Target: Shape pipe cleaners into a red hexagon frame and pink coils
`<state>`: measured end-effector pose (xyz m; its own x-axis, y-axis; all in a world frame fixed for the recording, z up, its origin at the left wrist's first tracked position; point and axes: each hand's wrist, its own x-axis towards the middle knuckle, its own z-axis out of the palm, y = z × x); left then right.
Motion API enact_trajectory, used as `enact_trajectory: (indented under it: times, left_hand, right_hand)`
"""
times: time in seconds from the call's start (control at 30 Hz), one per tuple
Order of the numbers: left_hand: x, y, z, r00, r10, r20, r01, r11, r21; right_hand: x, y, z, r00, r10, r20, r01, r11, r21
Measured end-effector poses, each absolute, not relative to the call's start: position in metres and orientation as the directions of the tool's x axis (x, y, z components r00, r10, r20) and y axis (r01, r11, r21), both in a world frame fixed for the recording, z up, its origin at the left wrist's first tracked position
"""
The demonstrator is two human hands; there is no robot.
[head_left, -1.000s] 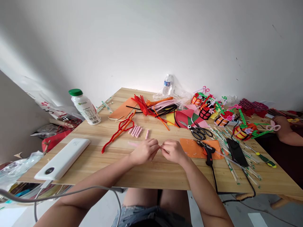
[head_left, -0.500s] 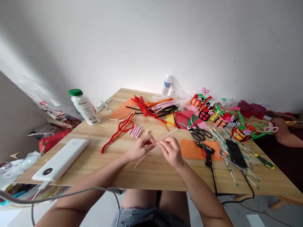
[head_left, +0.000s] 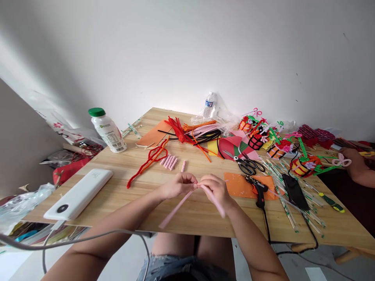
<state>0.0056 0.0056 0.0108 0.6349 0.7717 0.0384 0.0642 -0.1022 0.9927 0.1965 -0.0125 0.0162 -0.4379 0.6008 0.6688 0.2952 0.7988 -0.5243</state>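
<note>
A pale pink pipe cleaner (head_left: 176, 210) is pinched at its middle by both hands, its two ends hanging down in an upside-down V above the table (head_left: 125, 210). My left hand (head_left: 178, 184) has thumb and fingers closed on it. Close against it, my right hand (head_left: 215, 190) is closed on the same bend, and one end hangs below those fingers. What lies right between the fingertips is hidden. Just beyond my left hand are several coiled pink pieces (head_left: 169, 162), with one more coiled piece (head_left: 183, 166) set apart.
A red and orange pipe cleaner bundle (head_left: 148, 160) lies left. Scissors (head_left: 247, 164), a glue gun (head_left: 259, 190), a phone (head_left: 295, 191) and a screwdriver (head_left: 331, 202) lie right. Decorated small baskets (head_left: 301, 166) stand behind. A white bottle (head_left: 108, 130) and power bank (head_left: 79, 193) are left. Another person's arm (head_left: 359, 168) shows far right.
The pink pipe cleaner was nearly straight and slanting between my hands; now it is bent at the middle with both ends downward. My right hand has turned over it.
</note>
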Motion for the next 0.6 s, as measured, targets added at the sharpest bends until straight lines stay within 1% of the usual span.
enact_trajectory:
  times: [0.03,0.07,0.1,0.13,0.17,0.2,0.23,0.27,0.3,0.33,0.37,0.4,0.43,0.5,0.53,0.6]
  left_hand:
    - [0.003,0.007,0.011,0.704,0.705,-0.082,0.027,0.088,0.996]
    - [0.001,0.008,0.012,0.764,0.624,-0.161,0.012,0.235,0.972]
    - [-0.001,0.009,0.012,0.802,0.563,-0.2,0.006,0.327,0.945]
    - [-0.002,0.01,0.012,0.811,0.547,-0.208,-0.003,0.359,0.933]
    - [-0.003,0.011,0.013,0.796,0.573,-0.194,-0.01,0.333,0.943]
    - [-0.002,0.011,0.013,0.754,0.639,-0.149,-0.019,0.248,0.969]
    - [-0.002,0.012,0.014,0.691,0.719,-0.069,-0.014,0.109,0.994]
    - [-0.001,0.012,0.015,0.618,0.785,0.043,0.014,-0.066,0.998]
    - [0.0,0.012,0.015,0.556,0.813,0.172,0.067,-0.25,0.966]
    - [0.001,0.012,0.015,0.515,0.802,0.302,0.13,-0.421,0.898]
    - [0.001,0.012,0.014,0.503,0.761,0.41,0.196,-0.562,0.804]
    - [0.002,0.013,0.012,0.51,0.706,0.491,0.258,-0.67,0.696]
    - [0.002,0.013,0.01,0.537,0.649,0.539,0.313,-0.746,0.587]
    - [0.003,0.013,0.004,0.601,0.569,0.561,0.399,-0.822,0.406]
    - [0.003,0.014,0.001,0.628,0.551,0.55,0.433,-0.834,0.341]
    - [0.004,0.015,-0.005,0.657,0.545,0.521,0.476,-0.835,0.275]
  right_hand:
    - [0.196,-0.016,0.017,-0.474,0.49,0.732,0.301,0.871,-0.388]
    - [0.194,-0.019,0.017,-0.511,0.395,0.763,0.306,0.914,-0.267]
    - [0.193,-0.022,0.019,-0.54,0.316,0.78,0.31,0.936,-0.165]
    - [0.192,-0.024,0.02,-0.561,0.264,0.785,0.319,0.944,-0.089]
    - [0.191,-0.024,0.022,-0.572,0.245,0.783,0.345,0.938,-0.042]
    - [0.191,-0.023,0.024,-0.562,0.249,0.789,0.385,0.923,-0.017]
    - [0.192,-0.021,0.025,-0.544,0.276,0.792,0.433,0.901,-0.016]
    - [0.193,-0.018,0.026,-0.526,0.319,0.788,0.483,0.875,-0.032]
    - [0.196,-0.014,0.026,-0.507,0.364,0.781,0.518,0.853,-0.061]
    - [0.198,-0.01,0.025,-0.504,0.412,0.759,0.533,0.84,-0.102]
    - [0.201,-0.007,0.024,-0.506,0.455,0.732,0.533,0.833,-0.15]
    - [0.204,-0.003,0.022,-0.513,0.491,0.704,0.526,0.828,-0.194]
    - [0.206,-0.001,0.021,-0.519,0.516,0.682,0.519,0.824,-0.228]
    - [0.208,0.002,0.024,-0.515,0.537,0.668,0.52,0.815,-0.255]
    - [0.206,0.002,0.03,-0.52,0.537,0.664,0.527,0.814,-0.246]
    - [0.195,-0.005,0.048,-0.56,0.524,0.642,0.533,0.821,-0.205]
